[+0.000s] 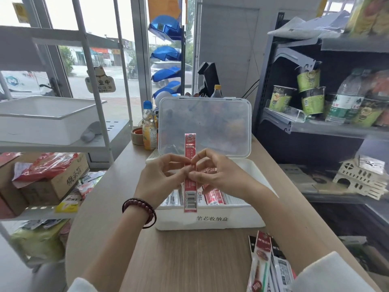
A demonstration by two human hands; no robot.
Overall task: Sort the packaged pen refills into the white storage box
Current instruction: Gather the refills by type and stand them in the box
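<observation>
Bright, diffuse daylight enters through the windows (101, 60) at 10 to 12 o'clock, overexposing the sky there. Shadows on the table (185, 260) are faint. Wide-angle distortion bends the edges. Overall detail is slightly soft.

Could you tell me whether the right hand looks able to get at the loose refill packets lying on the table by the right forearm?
Probably yes, once it lets go: the right hand and left hand both pinch a red refill packet above the white storage box. The loose packets lie uncovered beside the right forearm.
</observation>
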